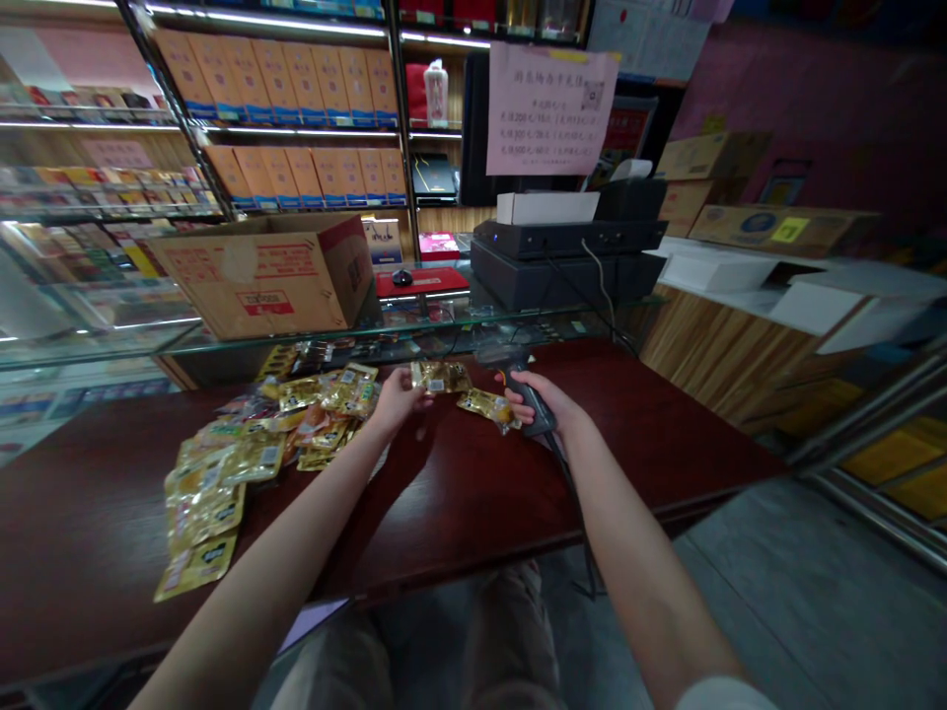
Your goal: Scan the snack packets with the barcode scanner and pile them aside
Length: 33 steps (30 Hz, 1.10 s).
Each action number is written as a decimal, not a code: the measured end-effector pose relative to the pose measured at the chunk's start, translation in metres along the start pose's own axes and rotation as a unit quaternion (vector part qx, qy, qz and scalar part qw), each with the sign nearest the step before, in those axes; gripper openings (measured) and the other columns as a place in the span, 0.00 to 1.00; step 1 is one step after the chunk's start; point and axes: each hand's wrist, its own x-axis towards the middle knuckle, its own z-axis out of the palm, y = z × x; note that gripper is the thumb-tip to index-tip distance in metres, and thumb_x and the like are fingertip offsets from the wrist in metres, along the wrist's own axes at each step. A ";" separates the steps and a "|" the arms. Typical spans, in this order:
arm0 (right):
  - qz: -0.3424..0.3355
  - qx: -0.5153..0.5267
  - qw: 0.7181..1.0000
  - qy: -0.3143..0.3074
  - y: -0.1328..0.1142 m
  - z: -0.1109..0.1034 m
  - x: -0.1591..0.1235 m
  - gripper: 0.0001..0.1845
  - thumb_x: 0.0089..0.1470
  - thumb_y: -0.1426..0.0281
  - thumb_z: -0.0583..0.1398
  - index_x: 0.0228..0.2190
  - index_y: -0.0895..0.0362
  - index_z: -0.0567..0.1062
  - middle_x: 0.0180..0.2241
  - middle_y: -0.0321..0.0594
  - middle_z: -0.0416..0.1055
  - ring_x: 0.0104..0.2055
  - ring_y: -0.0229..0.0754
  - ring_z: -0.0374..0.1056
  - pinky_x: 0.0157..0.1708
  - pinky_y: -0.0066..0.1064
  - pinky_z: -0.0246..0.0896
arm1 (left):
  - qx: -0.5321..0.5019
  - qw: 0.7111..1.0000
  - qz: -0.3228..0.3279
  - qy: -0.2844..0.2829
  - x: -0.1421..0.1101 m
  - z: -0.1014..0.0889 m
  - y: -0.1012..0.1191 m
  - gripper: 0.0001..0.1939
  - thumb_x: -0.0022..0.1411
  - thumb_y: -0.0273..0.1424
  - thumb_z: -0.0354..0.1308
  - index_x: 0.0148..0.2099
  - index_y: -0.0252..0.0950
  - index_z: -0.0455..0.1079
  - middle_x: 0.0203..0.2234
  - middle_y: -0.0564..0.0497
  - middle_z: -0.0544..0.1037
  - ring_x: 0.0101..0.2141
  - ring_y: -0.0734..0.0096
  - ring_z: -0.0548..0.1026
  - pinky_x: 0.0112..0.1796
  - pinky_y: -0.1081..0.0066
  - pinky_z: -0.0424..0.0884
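My left hand (400, 399) pinches the left end of a gold foil snack packet (442, 377), holding it slightly above the table with a barcode facing me. Wrapped round the handle of a dark barcode scanner (534, 406) is my right hand (547, 397); the scanner's head points away and left, and a cable runs down from the handle. Another gold packet (484, 404) lies on the table between the two hands, partly beside the scanner. Left of my left hand spreads a heap of similar gold packets (262, 449), some overlapping in a row toward me.
The dark red wooden table (459, 483) borders a glass display counter (444, 320). On the counter are an open cardboard box (273, 276), a mouse (401, 278) and a black cash drawer unit (562, 266). Stacked cartons (776, 229) stand at right; shelves of boxed goods (281, 79) rise behind.
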 end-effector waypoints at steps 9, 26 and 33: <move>0.056 -0.047 0.989 -0.131 0.019 0.015 0.008 0.17 0.53 0.60 0.63 0.32 0.55 0.62 0.18 0.25 0.61 0.12 0.28 0.49 0.10 0.21 0.44 | -0.049 0.999 0.004 0.002 -0.028 -0.023 -0.002 0.17 0.53 0.28 0.63 0.43 0.36 0.61 0.41 0.47 0.78 0.38 0.67 0.80 0.40 0.62 0.80; 0.039 -0.042 0.998 0.023 -0.005 -0.006 -0.009 0.13 0.57 0.63 0.59 0.40 0.57 0.67 0.18 0.27 0.61 0.13 0.29 0.50 0.13 0.21 0.48 | 0.559 0.797 0.227 0.033 -0.048 -0.034 0.019 0.22 0.66 0.32 0.48 0.61 0.37 0.67 0.61 0.38 0.66 0.61 0.47 0.63 0.60 0.51 0.57; 0.028 -0.033 0.994 0.097 -0.005 -0.004 -0.005 0.08 0.59 0.66 0.56 0.37 0.58 0.68 0.18 0.29 0.61 0.14 0.30 0.52 0.13 0.22 0.49 | 0.632 0.756 0.161 0.054 -0.046 -0.024 0.007 0.26 0.69 0.43 0.46 0.50 0.28 0.75 0.51 0.30 0.74 0.58 0.40 0.66 0.61 0.41 0.49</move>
